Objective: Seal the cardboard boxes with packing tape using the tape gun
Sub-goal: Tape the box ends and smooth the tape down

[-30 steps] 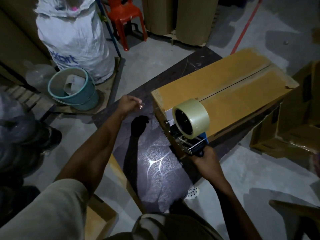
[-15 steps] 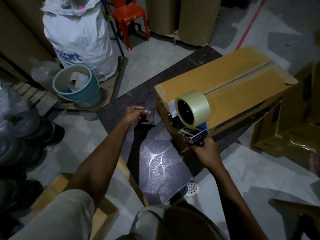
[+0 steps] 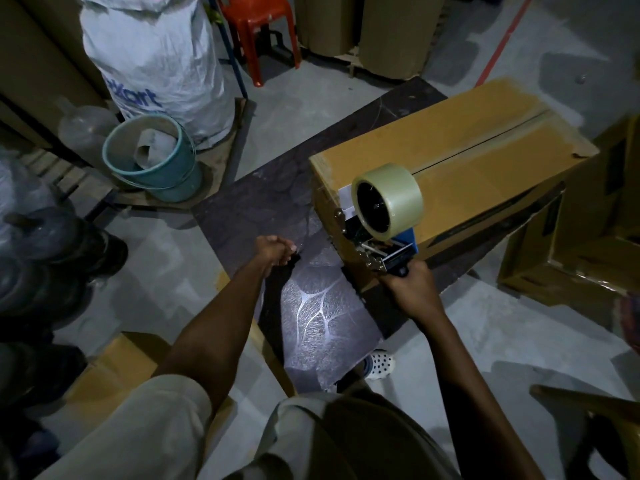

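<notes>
A long closed cardboard box [image 3: 478,157] lies on a dark patterned mat [image 3: 311,317], its top seam running away to the right under a strip of clear tape. The tape gun [image 3: 388,206], with a clear tape roll and a blue body, sits against the box's near end face. My right hand [image 3: 412,289] grips its handle from below. My left hand [image 3: 275,251] hovers over the mat left of the box, apart from it, fingers curled together. Something small glints at the fingertips; I cannot tell what it is.
A teal bucket [image 3: 116,168] and a white sack [image 3: 156,57] stand at the left, a red plastic chair [image 3: 256,15] behind. Tall cardboard stacks [image 3: 367,29] line the back. An open box [image 3: 571,261] lies right of the sealed one. Flat cardboard [image 3: 114,368] lies near my left leg.
My left hand has drifted nearer to me and toward the box's near end. The tape gun stays at the box's near end in my right hand.
</notes>
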